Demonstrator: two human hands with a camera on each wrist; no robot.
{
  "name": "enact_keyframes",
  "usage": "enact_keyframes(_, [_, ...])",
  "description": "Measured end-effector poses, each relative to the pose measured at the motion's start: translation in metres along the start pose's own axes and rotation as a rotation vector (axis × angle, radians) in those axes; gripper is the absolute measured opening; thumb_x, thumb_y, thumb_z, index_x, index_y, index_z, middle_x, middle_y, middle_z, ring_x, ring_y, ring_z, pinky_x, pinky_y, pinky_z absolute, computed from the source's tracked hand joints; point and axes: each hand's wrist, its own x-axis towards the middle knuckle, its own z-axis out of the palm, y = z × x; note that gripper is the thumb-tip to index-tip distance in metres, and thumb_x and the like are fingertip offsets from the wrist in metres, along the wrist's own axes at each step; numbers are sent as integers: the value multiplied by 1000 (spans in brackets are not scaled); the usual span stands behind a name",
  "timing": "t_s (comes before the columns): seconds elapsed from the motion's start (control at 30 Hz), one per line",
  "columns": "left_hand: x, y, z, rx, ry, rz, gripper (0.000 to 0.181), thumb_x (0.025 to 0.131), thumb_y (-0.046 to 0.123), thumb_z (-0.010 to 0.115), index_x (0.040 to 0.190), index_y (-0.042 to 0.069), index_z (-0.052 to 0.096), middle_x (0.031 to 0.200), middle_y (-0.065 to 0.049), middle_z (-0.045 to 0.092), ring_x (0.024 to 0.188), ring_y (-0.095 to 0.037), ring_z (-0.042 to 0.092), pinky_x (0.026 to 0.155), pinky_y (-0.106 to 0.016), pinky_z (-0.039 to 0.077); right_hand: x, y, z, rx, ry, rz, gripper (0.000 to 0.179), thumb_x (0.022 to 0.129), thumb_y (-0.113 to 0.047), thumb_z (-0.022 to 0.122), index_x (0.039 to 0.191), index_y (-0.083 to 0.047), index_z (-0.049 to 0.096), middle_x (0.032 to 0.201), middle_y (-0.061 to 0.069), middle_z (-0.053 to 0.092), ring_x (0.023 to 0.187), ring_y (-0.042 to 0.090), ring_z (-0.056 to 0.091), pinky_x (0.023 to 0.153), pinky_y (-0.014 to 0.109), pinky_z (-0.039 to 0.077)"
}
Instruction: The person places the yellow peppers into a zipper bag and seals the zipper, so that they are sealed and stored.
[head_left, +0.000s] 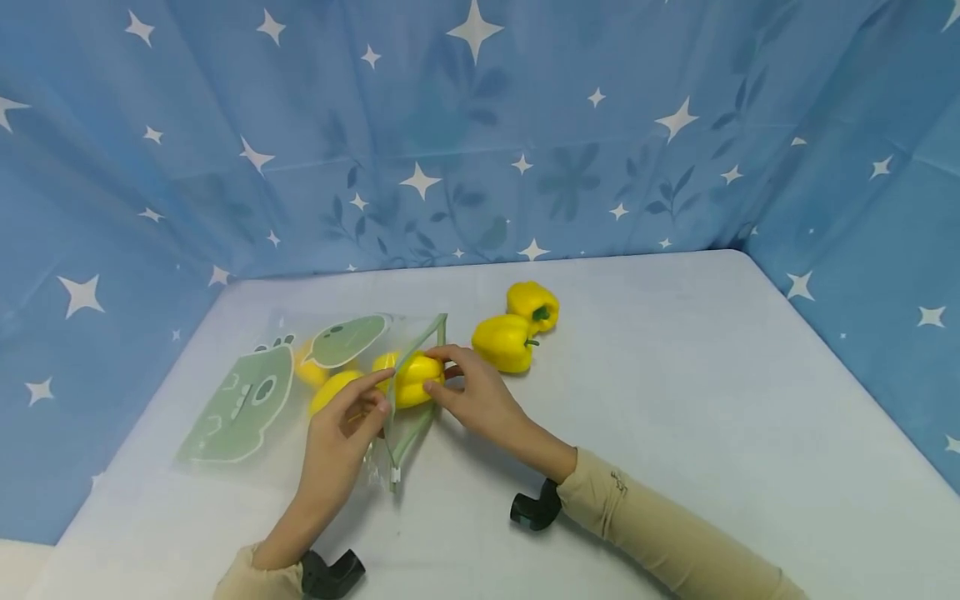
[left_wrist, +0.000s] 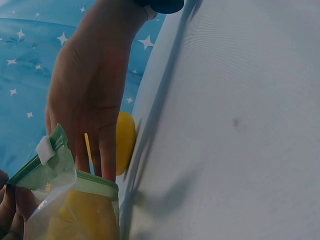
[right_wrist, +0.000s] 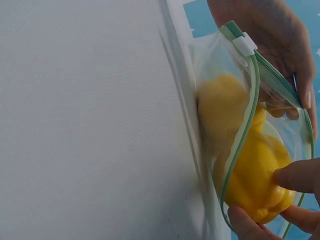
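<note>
A clear zip bag point(head_left: 247, 408) with green cartoon prints lies on its side, its green-edged mouth spread wide toward the right. My left hand point(head_left: 333, 446) pinches the upper edge of that mouth between thumb and fingers. With thumb and fingertips, my right hand point(head_left: 480, 400) holds a yellow bell pepper point(head_left: 416, 383) at the mouth, most of it within the opening. Further inside, another yellow pepper point(head_left: 333, 392) and a third yellow shape point(head_left: 311, 364) show through the plastic. The right wrist view has the held pepper point(right_wrist: 260, 175) between the fingers, near the white slider point(right_wrist: 245, 45).
Two more yellow bell peppers, a nearer one point(head_left: 504, 343) and a farther one point(head_left: 533, 306), lie close together beyond my right hand. A white table point(head_left: 675, 417) carries everything. Blue star-patterned curtain point(head_left: 480, 125) hangs behind and at both sides.
</note>
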Motion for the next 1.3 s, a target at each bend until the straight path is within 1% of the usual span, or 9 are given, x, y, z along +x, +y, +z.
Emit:
enact_keyframes(0.13, [1,1,0,-1,0,-6,32,103,8,65,135,11,68,99,-9,63,83,-11,63,70,-20,57,-1,0,1,-6,-48,-32,50,97,-9,73,145,-9,58,140,14,61,117,28,66,97,39,61])
enact_keyframes(0.23, [0,1,0,-10,2,-13,31,103,6,64,134,9,68,98,-8,63,80,-11,63,68,-21,57,-3,0,3,7,-97,-52,52,97,-5,71,146,-3,56,141,19,57,118,31,66,96,33,62])
enact_keyframes(0.33, [-2,1,0,-8,6,-15,31,103,6,64,133,9,69,97,-7,63,78,-12,62,68,-22,56,-4,1,6,44,-127,-40,53,97,-5,71,148,-2,55,140,19,54,118,32,66,93,26,62])
enact_keyframes(0.4, [-2,1,0,-5,4,-10,31,103,6,64,133,10,69,97,-6,64,77,-12,62,68,-22,56,-4,1,7,63,-131,-38,52,98,-5,71,147,-3,55,138,19,54,118,32,67,92,24,61])
enact_keyframes(0.6, [-1,1,1,10,-12,28,32,103,5,64,134,9,68,97,-8,64,79,-11,63,69,-21,56,-4,2,8,80,-137,-57,51,98,-9,73,146,-7,56,137,15,55,114,28,68,91,23,61])
enact_keyframes(0.73, [0,1,1,1,-11,25,32,102,4,64,134,10,69,97,-7,63,81,-11,63,70,-21,56,-5,3,8,90,-166,-63,51,97,-9,74,145,-9,56,137,13,56,114,26,68,91,22,61])
enact_keyframes(0.87, [-1,1,2,-12,-10,16,33,102,4,64,134,9,68,97,-7,63,81,-11,63,71,-20,56,-7,4,9,100,-212,-79,48,98,-7,72,144,-8,57,137,13,57,116,28,69,93,23,60])
enact_keyframes(1.07, [-1,3,2,-18,-8,12,32,102,4,64,134,5,68,97,-7,63,82,-11,62,73,-18,54,-9,6,9,57,-257,-140,47,100,-7,68,145,-8,58,138,12,58,118,27,67,96,23,58])
enact_keyframes(1.3, [-1,4,0,-14,-5,19,32,102,4,64,133,10,69,97,-5,64,80,-10,61,71,-19,54,-10,6,11,9,-315,-205,46,103,-10,65,147,-8,56,143,11,57,119,27,64,97,26,58])
